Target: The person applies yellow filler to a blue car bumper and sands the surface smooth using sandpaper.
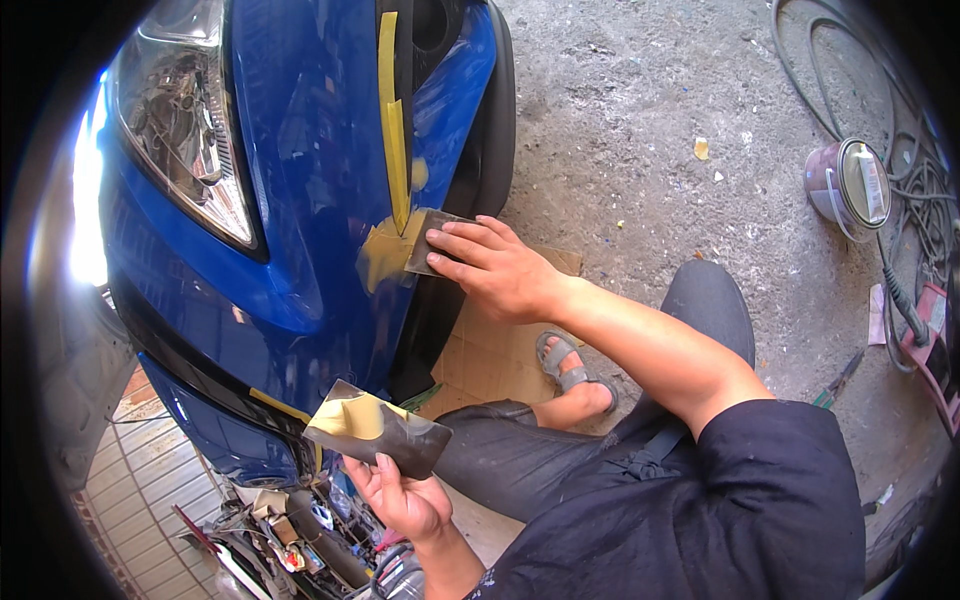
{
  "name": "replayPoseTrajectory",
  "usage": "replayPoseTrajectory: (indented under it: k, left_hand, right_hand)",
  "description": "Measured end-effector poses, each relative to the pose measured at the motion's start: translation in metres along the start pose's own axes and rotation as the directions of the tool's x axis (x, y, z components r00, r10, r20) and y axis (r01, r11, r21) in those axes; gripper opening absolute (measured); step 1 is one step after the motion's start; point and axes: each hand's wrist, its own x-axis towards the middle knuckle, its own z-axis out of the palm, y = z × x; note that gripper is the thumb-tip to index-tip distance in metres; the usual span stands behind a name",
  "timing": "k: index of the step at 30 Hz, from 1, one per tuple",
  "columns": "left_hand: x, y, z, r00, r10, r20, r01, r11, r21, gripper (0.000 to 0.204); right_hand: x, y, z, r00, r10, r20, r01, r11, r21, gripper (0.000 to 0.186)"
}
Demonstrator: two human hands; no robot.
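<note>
My right hand [493, 268] presses a thin dark flat spreader [424, 222] against the blue bumper [275, 305], fingers closed on it beside a patch of yellow filler [383, 258]. Strips of yellow masking tape [390, 70] run down the panel to that patch. Lower down, my left hand [405, 500] grips a dark rectangular plate [420, 440] from beneath, with a smear of yellow paste across its upper face.
A headlight [180, 130] sits at upper left. Cardboard [480, 360] lies under the bumper near my sandalled foot. A lidded can [840, 190], coiled hoses [905, 180] and a green-handled tool [838, 385] lie at right. Clutter [310, 540] fills the bottom left.
</note>
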Motion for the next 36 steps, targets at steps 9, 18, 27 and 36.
replayPoseTrajectory:
  k: [9,18,27,36]
  left_hand:
    - [0.003,-0.004,0.026,0.996,-0.08,0.046,0.085,0.99,-0.116,0.051]
    - [0.018,-0.004,0.053,0.985,-0.08,0.149,0.114,0.966,-0.233,0.05]
    - [0.013,-0.014,0.049,0.984,0.148,0.102,-0.155,0.986,0.06,0.045]
    - [0.016,-0.003,0.034,0.938,0.342,0.06,-0.347,0.92,0.184,0.043]
  right_hand:
    - [-0.025,-0.015,-0.019,0.994,0.07,-0.086,-0.059,0.99,0.126,0.05]
    - [-0.057,-0.064,-0.052,0.97,-0.051,0.239,-0.086,0.845,0.527,0.049]
    - [-0.006,-0.103,-0.082,0.997,0.08,-0.01,-0.076,0.977,0.2,0.042]
    - [-0.043,-0.038,-0.017,0.965,0.237,-0.109,-0.215,0.959,0.182,0.034]
